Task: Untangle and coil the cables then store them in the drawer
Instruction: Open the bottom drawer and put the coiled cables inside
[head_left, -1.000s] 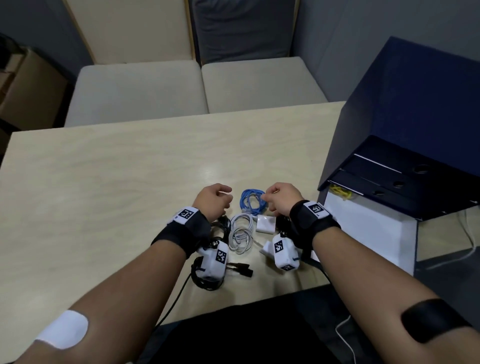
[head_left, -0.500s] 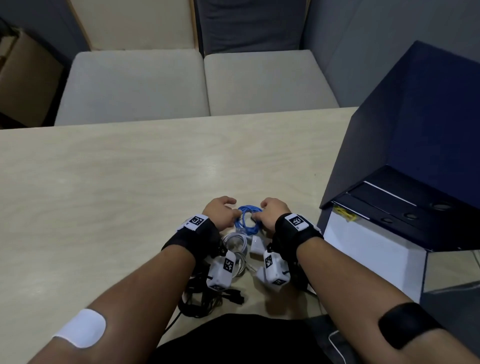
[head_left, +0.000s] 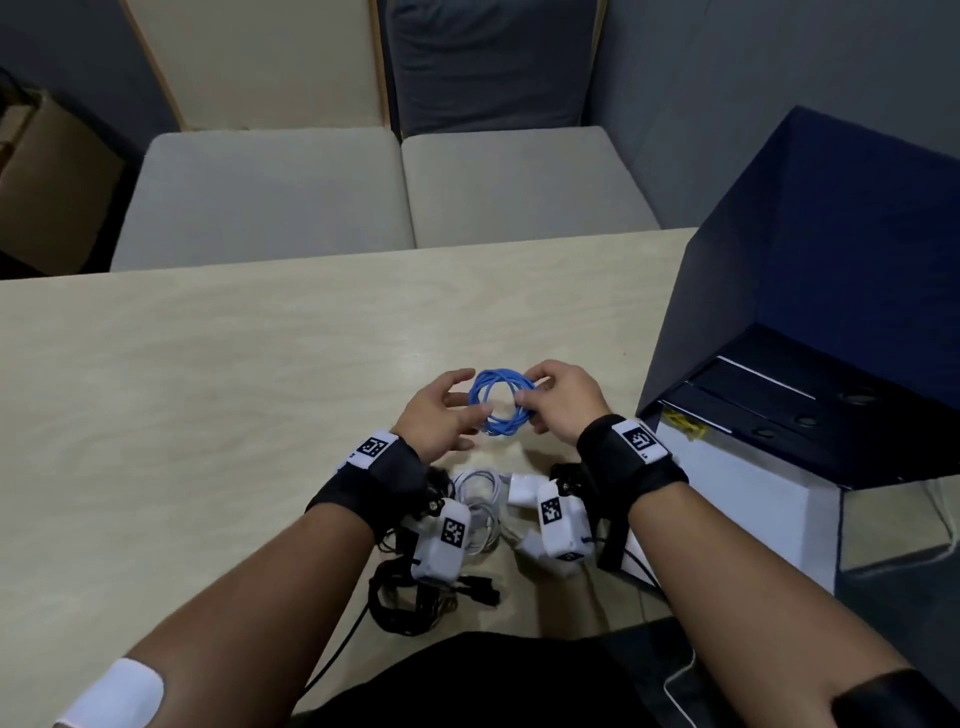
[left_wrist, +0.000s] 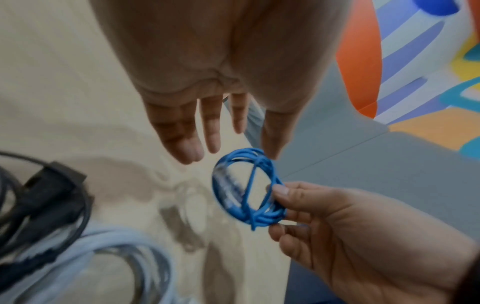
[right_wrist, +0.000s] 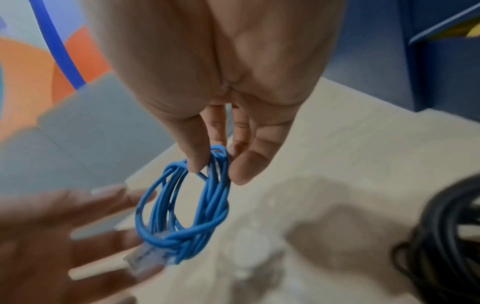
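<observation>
Right hand (head_left: 566, 402) pinches one blue coil (head_left: 506, 427); left hand (head_left: 439, 418) spread.

the pale wooden table (head_left: 208, 389) carries a white cable coil (head_left: 480, 486), black cable bundle (head_left: 397, 608) and white adapter (head_left: 519, 489).

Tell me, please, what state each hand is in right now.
Left hand: open, fingers straight, next to the blue cable coil.
Right hand: pinches the blue cable coil.

Black wrist straps (head_left: 631, 470), white coded tags (head_left: 375, 448); white forearm patch (head_left: 117, 693); black forearm band (head_left: 888, 701).
</observation>
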